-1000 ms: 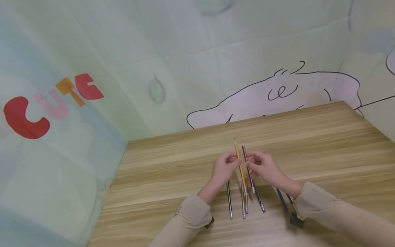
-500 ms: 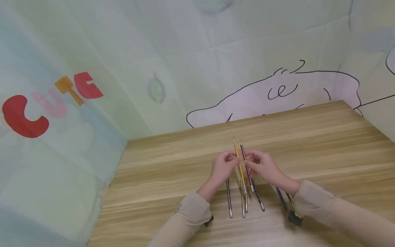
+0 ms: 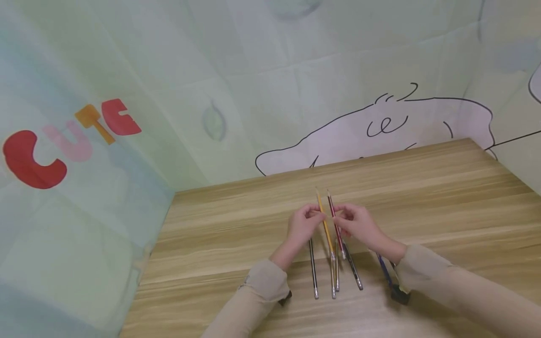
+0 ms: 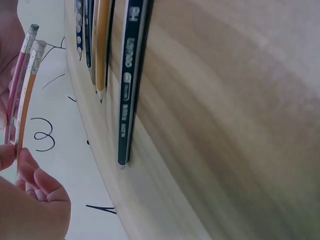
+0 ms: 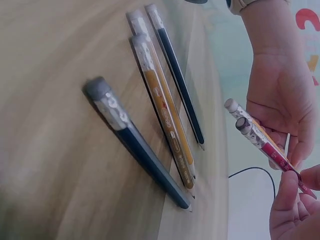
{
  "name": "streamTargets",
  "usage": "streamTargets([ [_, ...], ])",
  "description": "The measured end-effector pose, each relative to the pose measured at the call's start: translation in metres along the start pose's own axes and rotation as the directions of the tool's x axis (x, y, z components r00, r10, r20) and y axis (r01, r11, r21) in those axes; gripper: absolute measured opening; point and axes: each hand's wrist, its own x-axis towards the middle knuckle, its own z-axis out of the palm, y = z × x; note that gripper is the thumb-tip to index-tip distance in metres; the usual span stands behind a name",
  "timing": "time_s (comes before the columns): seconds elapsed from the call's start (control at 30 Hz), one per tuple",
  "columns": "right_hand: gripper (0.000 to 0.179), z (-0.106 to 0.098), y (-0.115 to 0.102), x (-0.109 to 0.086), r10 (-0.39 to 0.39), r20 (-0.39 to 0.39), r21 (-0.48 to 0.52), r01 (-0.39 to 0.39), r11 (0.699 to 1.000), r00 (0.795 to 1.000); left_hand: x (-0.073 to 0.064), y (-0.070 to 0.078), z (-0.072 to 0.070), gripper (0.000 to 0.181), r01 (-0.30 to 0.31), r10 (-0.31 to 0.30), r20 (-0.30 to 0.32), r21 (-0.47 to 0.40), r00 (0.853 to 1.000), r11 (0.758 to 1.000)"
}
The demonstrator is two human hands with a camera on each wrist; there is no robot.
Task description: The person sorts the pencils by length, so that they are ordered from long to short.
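Note:
My left hand (image 3: 302,226) pinches a yellow pencil (image 3: 326,226) between thumb and fingers, its point away from me and its eraser end toward me. Close beside it, my right hand (image 3: 359,226) pinches a dark red pencil (image 3: 336,225), held nearly parallel. In the right wrist view the red pencil (image 5: 272,152) overlaps the yellow one, both raised above the table. Under the hands lie two yellow pencils (image 5: 167,115) side by side, between a dark pencil (image 3: 313,270) on the left and another dark pencil (image 3: 352,267) on the right.
A blue pencil (image 3: 384,270) lies by the right forearm, partly hidden by the sleeve and a dark wrist camera (image 3: 399,295). The wooden table (image 3: 220,225) meets a printed cloth backdrop (image 3: 236,84) at its far and left edges.
Both held pencils have shifted slightly left and away from me, the yellow one more, so the gap between them is a little wider. The pencils on the table lie as before.

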Motion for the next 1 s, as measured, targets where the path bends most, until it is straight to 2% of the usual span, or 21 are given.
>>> streamTargets([
  [0.27, 0.033, -0.002, 0.004, 0.016, 0.058, -0.005, 0.020, -0.058, 0.998, 0.998, 0.019, -0.006, -0.002, 0.025, 0.019, -0.018, -0.035, 0.026, 0.999, 0.999],
  [0.43, 0.034, -0.002, 0.009, 0.028, 0.099, 0.004, 0.021, -0.099, 0.995, 0.995, 0.032, -0.008, -0.004, 0.022, 0.063, -0.060, -0.053, 0.056, 0.997, 0.996],
  [0.8, 0.034, 0.001, 0.015, 0.055, 0.101, 0.006, 0.003, -0.101, 0.995, 0.995, 0.056, -0.008, -0.005, 0.021, 0.087, -0.082, -0.058, 0.085, 0.995, 0.993],
  [1.0, 0.035, 0.001, 0.020, 0.065, 0.147, -0.008, -0.023, -0.147, 0.989, 0.989, 0.065, -0.013, -0.002, 0.022, 0.092, -0.086, -0.053, 0.127, 0.995, 0.988],
])
